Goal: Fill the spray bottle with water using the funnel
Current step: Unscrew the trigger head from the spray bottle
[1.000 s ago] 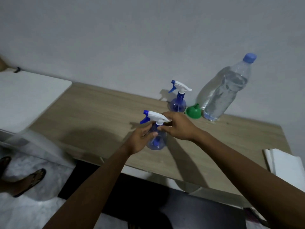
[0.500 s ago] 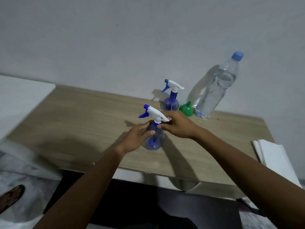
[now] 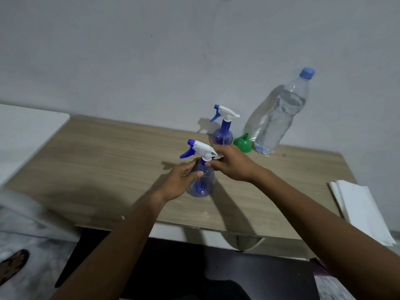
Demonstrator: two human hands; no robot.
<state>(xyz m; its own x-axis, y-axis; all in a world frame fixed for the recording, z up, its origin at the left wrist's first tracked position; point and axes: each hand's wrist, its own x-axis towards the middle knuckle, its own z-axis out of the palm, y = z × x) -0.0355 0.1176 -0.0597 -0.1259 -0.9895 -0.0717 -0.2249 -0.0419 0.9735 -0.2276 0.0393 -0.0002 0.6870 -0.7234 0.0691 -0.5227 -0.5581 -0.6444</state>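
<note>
A small blue spray bottle with a white and blue trigger head stands upright near the middle of the wooden table. My left hand grips its round body from the left. My right hand pinches the neck collar just under the trigger head. A green funnel lies mouth down at the back, between a second spray bottle and a large clear water bottle with a blue cap, which leans against the wall.
A stack of white paper lies on the table's right edge. A white surface adjoins the table on the left. A sandalled foot shows on the floor at bottom left.
The view has shifted slightly. Both hands stay on the near spray bottle, whose trigger head has turned a little.
</note>
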